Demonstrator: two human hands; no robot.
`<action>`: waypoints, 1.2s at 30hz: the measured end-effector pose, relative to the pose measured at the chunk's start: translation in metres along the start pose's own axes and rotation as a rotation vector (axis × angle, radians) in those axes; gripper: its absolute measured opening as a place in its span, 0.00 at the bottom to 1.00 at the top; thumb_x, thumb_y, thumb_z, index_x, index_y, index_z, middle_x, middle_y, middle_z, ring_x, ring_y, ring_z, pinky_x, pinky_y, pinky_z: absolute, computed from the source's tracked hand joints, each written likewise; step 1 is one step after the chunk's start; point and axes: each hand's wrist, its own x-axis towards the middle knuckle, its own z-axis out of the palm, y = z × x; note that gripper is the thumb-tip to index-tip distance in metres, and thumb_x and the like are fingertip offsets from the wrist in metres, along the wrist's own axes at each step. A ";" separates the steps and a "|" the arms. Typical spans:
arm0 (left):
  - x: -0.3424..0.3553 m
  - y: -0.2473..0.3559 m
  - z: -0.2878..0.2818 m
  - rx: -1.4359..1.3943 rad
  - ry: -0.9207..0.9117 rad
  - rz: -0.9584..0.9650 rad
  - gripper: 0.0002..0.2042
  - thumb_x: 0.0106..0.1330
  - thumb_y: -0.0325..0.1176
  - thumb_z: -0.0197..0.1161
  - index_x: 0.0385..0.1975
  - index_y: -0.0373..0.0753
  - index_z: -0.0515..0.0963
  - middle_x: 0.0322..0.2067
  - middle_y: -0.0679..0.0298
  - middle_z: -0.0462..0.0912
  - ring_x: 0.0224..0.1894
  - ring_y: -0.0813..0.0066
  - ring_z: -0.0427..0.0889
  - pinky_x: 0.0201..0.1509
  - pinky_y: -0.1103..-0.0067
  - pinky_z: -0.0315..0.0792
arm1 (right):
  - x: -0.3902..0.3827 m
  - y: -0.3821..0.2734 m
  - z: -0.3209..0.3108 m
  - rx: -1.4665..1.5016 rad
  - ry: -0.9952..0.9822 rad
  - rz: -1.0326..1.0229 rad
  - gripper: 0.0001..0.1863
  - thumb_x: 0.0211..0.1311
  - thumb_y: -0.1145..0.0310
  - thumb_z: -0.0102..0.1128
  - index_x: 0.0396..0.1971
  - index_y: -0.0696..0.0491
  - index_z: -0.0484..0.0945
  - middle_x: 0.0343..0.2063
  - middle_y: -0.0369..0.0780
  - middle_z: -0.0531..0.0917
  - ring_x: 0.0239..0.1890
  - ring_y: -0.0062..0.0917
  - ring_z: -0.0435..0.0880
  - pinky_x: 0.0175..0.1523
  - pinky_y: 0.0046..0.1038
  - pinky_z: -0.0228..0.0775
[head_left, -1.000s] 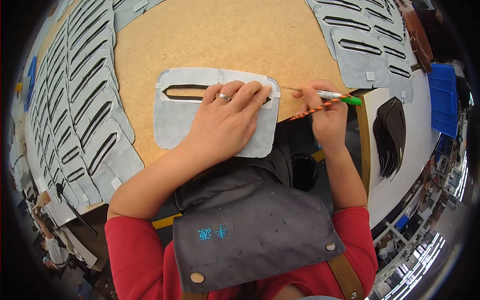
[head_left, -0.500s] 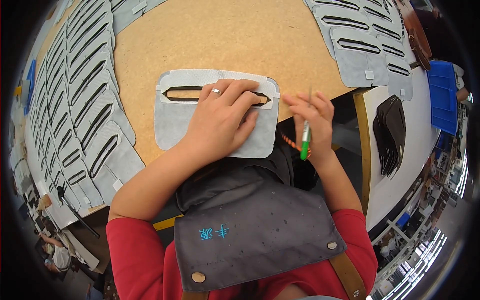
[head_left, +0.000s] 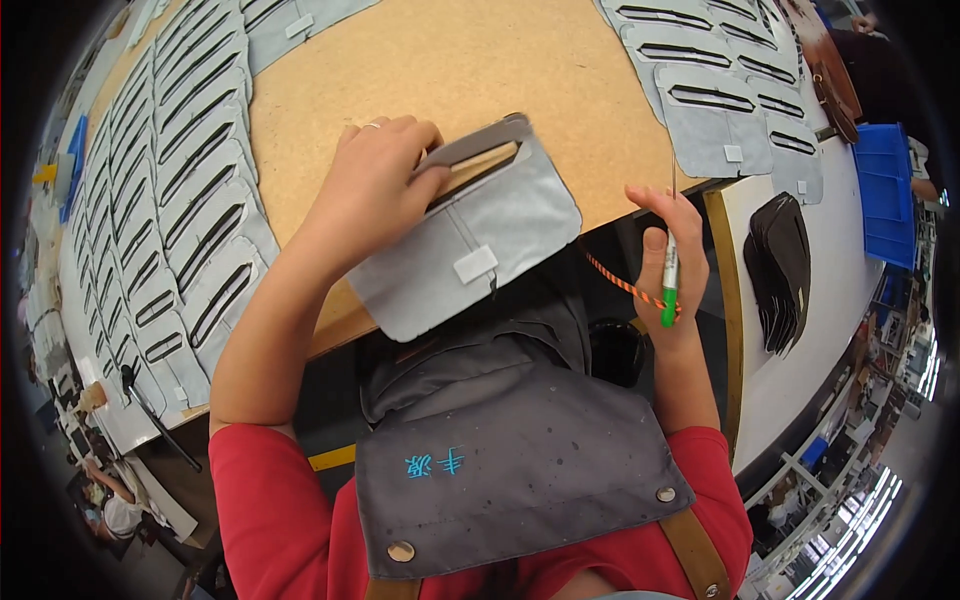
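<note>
My left hand (head_left: 372,185) grips a grey panel (head_left: 525,205) with rounded corners by the edge of its long slot, thumb on the near side and fingers beyond. The panel is tilted, one end raised off the table; through its slot the tan board shows. A small white tab (head_left: 476,264) sits on its face below the slot. To the right, apart from the panel, my right hand (head_left: 692,262) is closed round a slim tool (head_left: 669,300) with a green end and a thin metal tip pointing away. A striped orange and black cord (head_left: 615,280) hangs by that hand.
Overlapping rows of similar slotted grey panels lie on the left (head_left: 190,200) and at the far right (head_left: 715,115). The tan board (head_left: 490,60) lies between them. Further right are a stack of dark pieces (head_left: 778,270) and a blue bin (head_left: 886,195).
The panel lay flat under my left hand; now it is lifted and turned at a slant, with the white tab showing. My right hand has moved right, still with the tool.
</note>
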 end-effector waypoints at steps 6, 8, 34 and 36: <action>-0.014 -0.013 0.004 -0.999 0.324 -0.402 0.14 0.68 0.40 0.53 0.41 0.33 0.70 0.26 0.67 0.76 0.24 0.83 0.72 0.27 0.83 0.66 | 0.010 -0.009 0.001 0.119 0.047 0.026 0.15 0.61 0.66 0.58 0.45 0.59 0.77 0.42 0.43 0.76 0.40 0.27 0.77 0.41 0.23 0.69; -0.033 -0.020 0.013 -1.139 0.190 -0.498 0.15 0.69 0.43 0.52 0.34 0.34 0.73 0.25 0.66 0.75 0.19 0.86 0.69 0.20 0.85 0.62 | 0.014 -0.013 0.007 0.149 0.009 0.055 0.14 0.61 0.67 0.59 0.43 0.59 0.78 0.40 0.42 0.78 0.39 0.28 0.77 0.41 0.23 0.70; -0.019 -0.008 0.024 0.049 0.021 0.521 0.09 0.56 0.27 0.60 0.37 0.42 0.76 0.49 0.72 0.77 0.54 0.70 0.71 0.57 0.70 0.60 | 0.060 -0.004 0.056 0.823 -0.427 0.644 0.10 0.66 0.67 0.53 0.31 0.59 0.76 0.25 0.35 0.81 0.25 0.14 0.75 0.32 0.18 0.68; -0.019 -0.009 0.024 0.045 0.019 0.507 0.09 0.56 0.27 0.60 0.37 0.43 0.76 0.49 0.72 0.77 0.54 0.70 0.71 0.57 0.70 0.60 | 0.056 -0.005 0.051 0.747 -0.463 0.594 0.10 0.65 0.67 0.54 0.30 0.58 0.76 0.24 0.35 0.80 0.24 0.13 0.75 0.31 0.18 0.68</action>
